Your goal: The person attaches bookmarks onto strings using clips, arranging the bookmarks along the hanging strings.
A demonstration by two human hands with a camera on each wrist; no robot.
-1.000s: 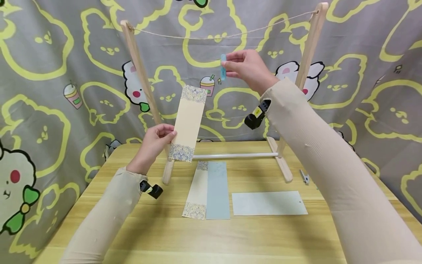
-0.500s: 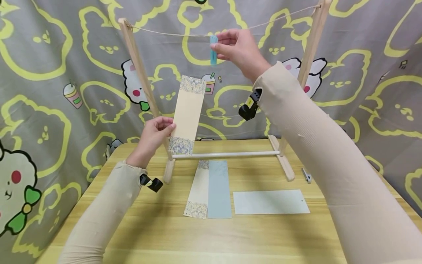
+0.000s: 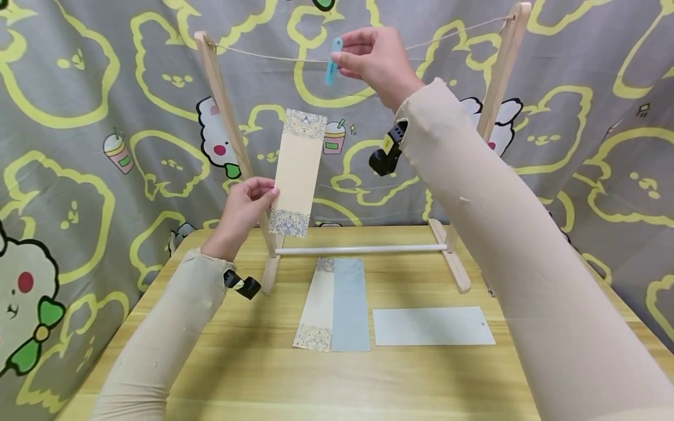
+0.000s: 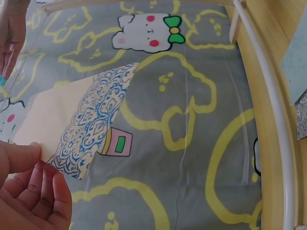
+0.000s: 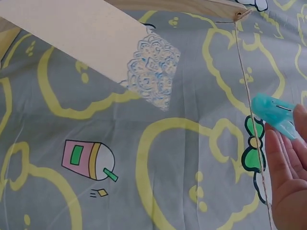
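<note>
Backdrop: grey cloth curtain (image 3: 574, 52), softly creased, printed with yellow cartoon outlines, filling the upper frame.
Tabletop: smooth, light wood-grain table (image 3: 337, 386) across the lower frame.
Rack: two pale wooden posts, one upper left (image 3: 222, 99) and one upper right (image 3: 500, 76), joined low down by a glossy white rod (image 3: 363, 249).
Cord: thin, twisted cord (image 3: 263, 56) sagging between the post tops.
Cream card: long, flat cream card (image 3: 299, 169), left of centre, tilted in the air, with lacy blue bands at both ends.
Left hand: the left hand (image 3: 243, 207) pinches that card's lower left edge.
Turquoise clip: slim, translucent turquoise clip (image 3: 330, 74), top centre, slanted at the cord; whether it touches I can't tell.
Right hand: the right hand (image 3: 378, 64) pinches the clip, thumb against fingers.
Lying flat: patterned card (image 3: 317, 304) and blue-grey card (image 3: 351, 310) edge to edge, bottom centre; pale card (image 3: 432, 326) crosswise to their right.
</note>
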